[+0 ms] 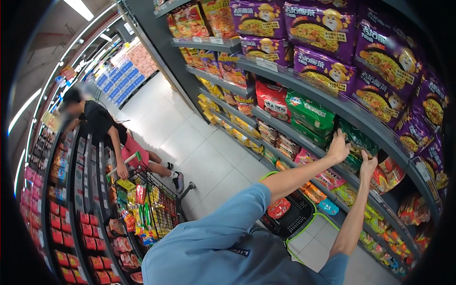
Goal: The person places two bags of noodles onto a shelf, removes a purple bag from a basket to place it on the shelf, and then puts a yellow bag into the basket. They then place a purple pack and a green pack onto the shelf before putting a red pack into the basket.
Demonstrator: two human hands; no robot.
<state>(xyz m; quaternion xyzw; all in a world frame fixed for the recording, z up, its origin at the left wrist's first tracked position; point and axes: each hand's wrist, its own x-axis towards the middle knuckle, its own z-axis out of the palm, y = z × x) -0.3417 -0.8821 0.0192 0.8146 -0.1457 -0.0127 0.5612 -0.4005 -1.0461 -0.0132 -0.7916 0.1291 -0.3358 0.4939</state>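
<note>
Both of my arms reach toward a middle shelf. A dark green noodle multipack (357,136) sits there, partly covered by my fingers. On its left side my left hand (338,148) is closed, fingers curled on the wrapper. My right hand (368,167) grips the lower right part of the same pack. Just left of it stands a brighter green noodle pack (309,114), and beyond that a red noodle pack (272,100). A red and yellow noodle package (388,175) lies to the right of my right hand.
Purple noodle packs (319,26) fill the shelves above. Below my arms is a black shopping basket (290,223) with a red package (279,208) inside. At left, a person (107,116) stands by a loaded shopping cart (159,202). The tiled aisle floor (221,156) lies between the shelves.
</note>
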